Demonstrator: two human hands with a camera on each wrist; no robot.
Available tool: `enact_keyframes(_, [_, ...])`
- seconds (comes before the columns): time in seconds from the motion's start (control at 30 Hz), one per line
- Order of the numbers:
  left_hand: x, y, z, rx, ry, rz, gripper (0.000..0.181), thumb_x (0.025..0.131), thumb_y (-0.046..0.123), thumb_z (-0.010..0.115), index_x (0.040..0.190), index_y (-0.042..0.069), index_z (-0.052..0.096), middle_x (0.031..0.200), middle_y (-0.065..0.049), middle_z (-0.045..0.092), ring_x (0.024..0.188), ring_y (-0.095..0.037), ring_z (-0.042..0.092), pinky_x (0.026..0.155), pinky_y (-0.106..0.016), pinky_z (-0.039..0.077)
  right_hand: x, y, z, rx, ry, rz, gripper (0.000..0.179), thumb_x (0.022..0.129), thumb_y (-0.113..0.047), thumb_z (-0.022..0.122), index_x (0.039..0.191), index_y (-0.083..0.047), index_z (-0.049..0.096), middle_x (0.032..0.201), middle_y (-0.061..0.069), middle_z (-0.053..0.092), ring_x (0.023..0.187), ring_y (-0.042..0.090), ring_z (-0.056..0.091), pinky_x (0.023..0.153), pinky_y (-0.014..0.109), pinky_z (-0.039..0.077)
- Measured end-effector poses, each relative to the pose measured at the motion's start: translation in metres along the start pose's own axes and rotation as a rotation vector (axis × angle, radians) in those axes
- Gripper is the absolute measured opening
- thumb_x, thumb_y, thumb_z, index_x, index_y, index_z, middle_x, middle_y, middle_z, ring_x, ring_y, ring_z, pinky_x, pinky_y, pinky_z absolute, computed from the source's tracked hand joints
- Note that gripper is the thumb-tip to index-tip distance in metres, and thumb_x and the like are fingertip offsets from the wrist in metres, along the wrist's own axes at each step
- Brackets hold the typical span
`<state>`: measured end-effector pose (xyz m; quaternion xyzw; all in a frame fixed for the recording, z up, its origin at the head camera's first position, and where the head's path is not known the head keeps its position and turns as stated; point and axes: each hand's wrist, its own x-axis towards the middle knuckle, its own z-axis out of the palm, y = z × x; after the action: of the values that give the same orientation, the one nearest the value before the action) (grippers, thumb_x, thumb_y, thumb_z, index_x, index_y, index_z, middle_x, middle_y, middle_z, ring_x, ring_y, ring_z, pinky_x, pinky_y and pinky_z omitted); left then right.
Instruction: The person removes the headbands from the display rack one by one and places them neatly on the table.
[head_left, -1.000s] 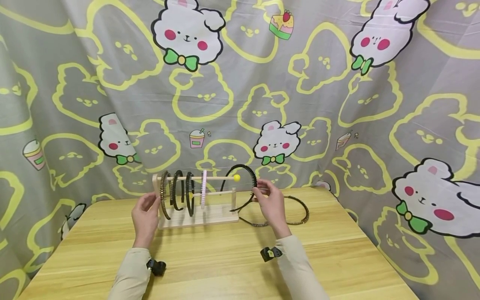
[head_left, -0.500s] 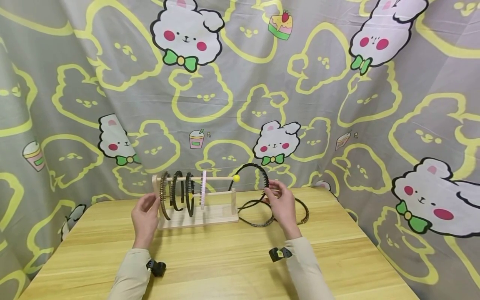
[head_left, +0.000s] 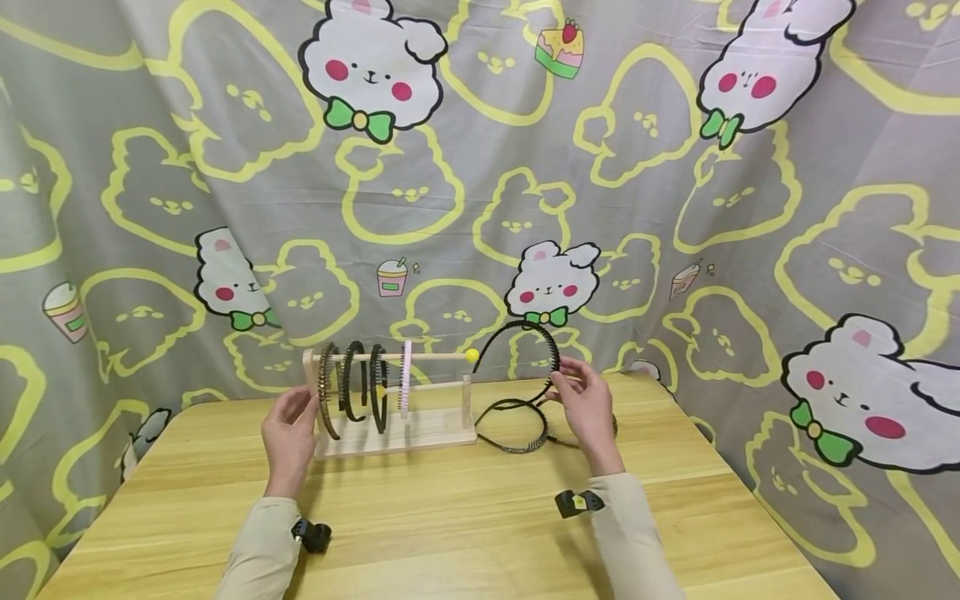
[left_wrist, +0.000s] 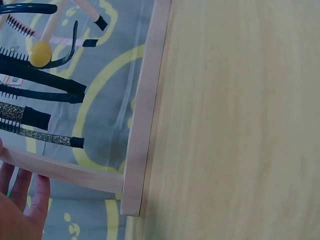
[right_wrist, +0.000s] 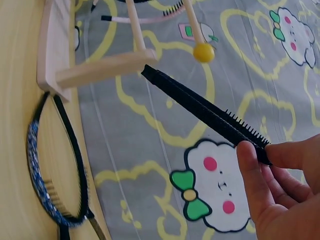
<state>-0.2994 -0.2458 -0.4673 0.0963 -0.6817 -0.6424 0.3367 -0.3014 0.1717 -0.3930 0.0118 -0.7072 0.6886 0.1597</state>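
Black headband [right_wrist: 201, 113] is pinched by right hand [head_left: 587, 404], wooden rack [head_left: 442, 426] by left hand [head_left: 290, 427].

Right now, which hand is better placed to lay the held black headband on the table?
Right, I'd judge: the right hand pinches the black headband near a blue-speckled headband on the table. The left hand holds the wooden rack at its other end.

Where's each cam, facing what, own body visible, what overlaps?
Head: head-worn, forward and down at table, rack, curtain; both sleeves, left hand, right hand show.
Left wrist: on that wrist, toward the rack's end; part of left hand shows.
Right wrist: on that wrist, toward the held black headband; part of right hand shows.
Head and right wrist share that black headband.
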Motion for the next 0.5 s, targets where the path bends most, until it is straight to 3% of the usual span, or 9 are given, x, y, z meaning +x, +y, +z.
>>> enact_keyframes(0.5, [0.001,0.001,0.000,-0.022,0.000,-0.004,0.024,0.091,0.012,0.069,0.113,0.002,0.065,0.093,0.023,0.065,0.094,0.005,0.060,0.078,-0.005,0.048,0.015,0.001,-0.061,-0.007,0.162,0.037,0.039,0.096,-0.008,0.061,0.133,0.000,0.052,0.116,0.009,0.054,0.091,0.009,0.062,0.080,0.026,0.059])
